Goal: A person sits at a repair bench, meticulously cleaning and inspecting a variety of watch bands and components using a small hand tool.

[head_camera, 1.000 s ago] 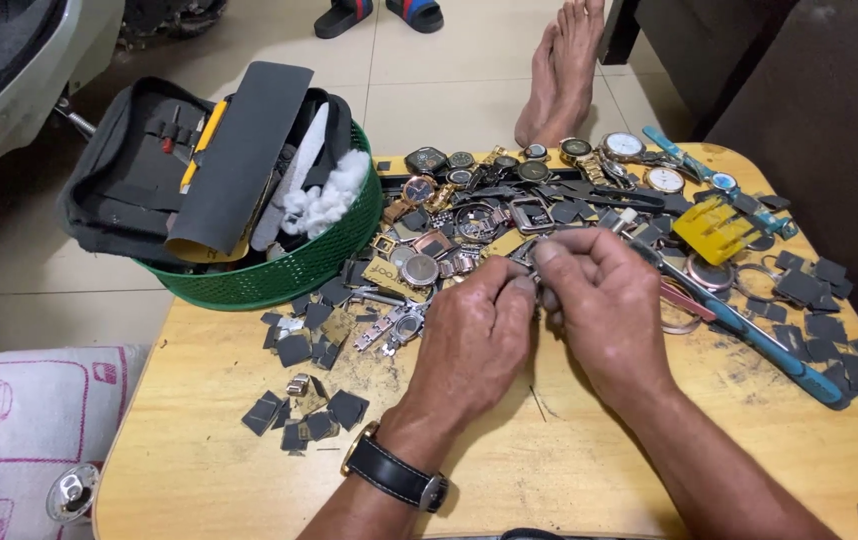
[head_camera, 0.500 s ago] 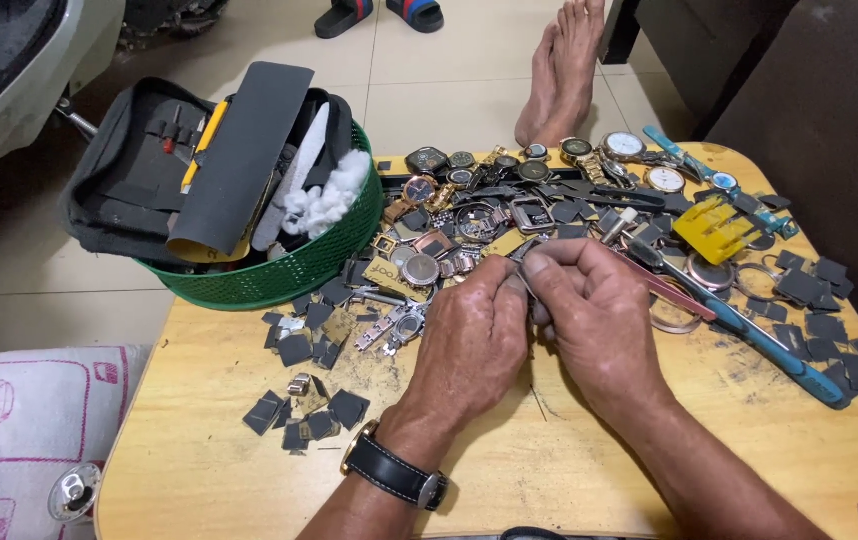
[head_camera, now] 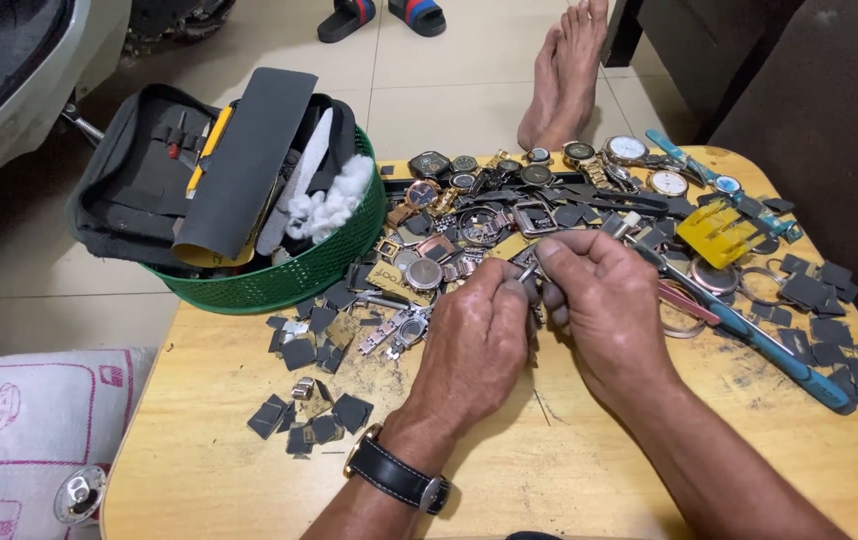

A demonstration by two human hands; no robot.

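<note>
Bare tabletop (head_camera: 569, 470) nearside — watches (head_camera: 489, 215) (basket (head_camera: 279, 280) left) beyond

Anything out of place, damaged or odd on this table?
Yes. Dark square scraps lie scattered across the wooden table, and more spread to its right edge. The watches sit in a loose heap. The tool case rests tilted, overhanging the green basket.

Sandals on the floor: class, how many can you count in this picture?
2. One sandal and a second sandal lie side by side on the tiles at the top edge, both partly cut off; others may be hidden.
</note>
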